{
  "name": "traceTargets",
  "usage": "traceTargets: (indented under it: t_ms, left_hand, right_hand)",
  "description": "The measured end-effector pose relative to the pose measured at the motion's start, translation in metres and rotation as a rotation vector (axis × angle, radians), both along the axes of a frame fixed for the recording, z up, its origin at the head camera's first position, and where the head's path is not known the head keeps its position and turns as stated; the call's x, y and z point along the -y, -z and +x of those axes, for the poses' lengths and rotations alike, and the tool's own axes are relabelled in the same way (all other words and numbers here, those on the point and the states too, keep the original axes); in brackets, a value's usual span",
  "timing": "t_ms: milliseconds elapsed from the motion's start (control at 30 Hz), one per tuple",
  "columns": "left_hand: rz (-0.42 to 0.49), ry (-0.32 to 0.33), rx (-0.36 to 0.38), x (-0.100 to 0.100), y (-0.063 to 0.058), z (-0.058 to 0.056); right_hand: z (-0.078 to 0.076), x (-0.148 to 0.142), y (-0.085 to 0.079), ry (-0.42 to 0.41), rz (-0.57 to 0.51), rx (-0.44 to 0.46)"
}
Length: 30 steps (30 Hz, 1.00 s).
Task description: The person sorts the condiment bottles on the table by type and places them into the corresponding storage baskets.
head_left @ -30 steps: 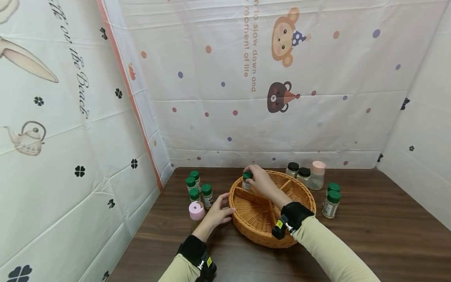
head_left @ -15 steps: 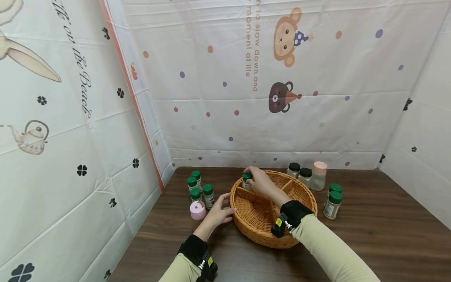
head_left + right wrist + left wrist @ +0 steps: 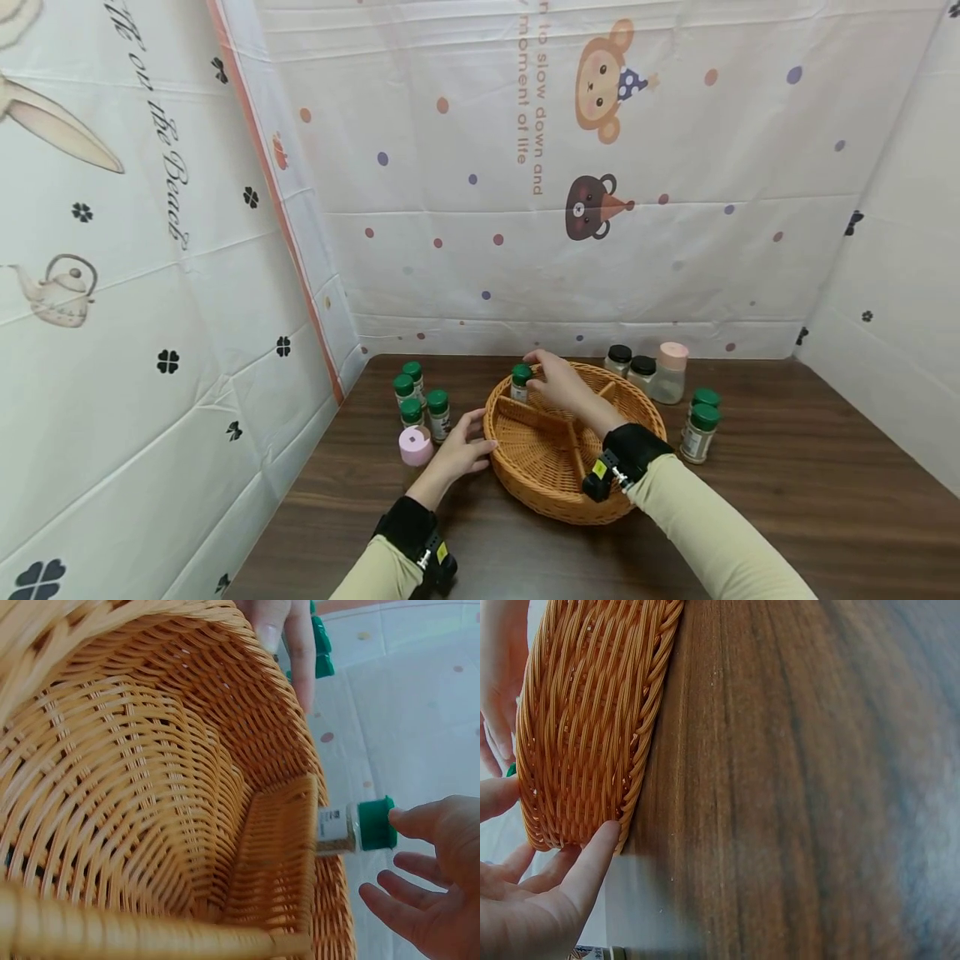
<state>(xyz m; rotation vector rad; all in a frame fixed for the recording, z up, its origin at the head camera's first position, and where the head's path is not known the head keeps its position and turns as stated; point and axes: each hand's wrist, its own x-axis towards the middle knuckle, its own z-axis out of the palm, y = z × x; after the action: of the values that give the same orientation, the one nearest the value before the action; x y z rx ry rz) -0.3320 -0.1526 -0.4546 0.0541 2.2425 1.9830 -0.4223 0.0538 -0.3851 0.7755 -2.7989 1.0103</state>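
Observation:
A round wicker basket with dividers stands on the table. In its far-left compartment a spice jar with a green cap stands upright. Just right of that jar is my right hand, fingers spread. In the right wrist view, its thumb is at the edge of the cap, while the other fingers are apart from the jar. My left hand rests against the basket's left side with extended fingers. The left wrist view shows its fingertips on the woven wall.
Several green-capped jars and a pink-lidded container stand left of the basket. Behind it on the right are two black-lidded jars and a peach-lidded jar. Two green-capped jars stand to its right. Printed cloth hangs behind the table.
My right hand has let go of the green-capped jar and shifted slightly right of it; the jar stays in the compartment. My left hand stays at the basket's side.

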Motion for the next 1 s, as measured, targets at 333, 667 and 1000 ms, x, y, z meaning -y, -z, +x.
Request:
traceTargets:
  t_ms: [333, 667, 1000]
  left_hand:
    - [-0.014, -0.007, 0.001, 0.005, 0.002, -0.002]
    - [-0.018, 0.001, -0.005, 0.001, 0.003, -0.002]
    - [-0.010, 0.005, 0.007, -0.001, -0.001, 0.001]
  right_hand:
    - [-0.001, -0.016, -0.002, -0.001, -0.037, 0.022]
    - [0.001, -0.029, 0.001, 0.011, -0.006, 0.038]
    - [0.006, -0.044, 0.006, 0.045, -0.013, 0.034]
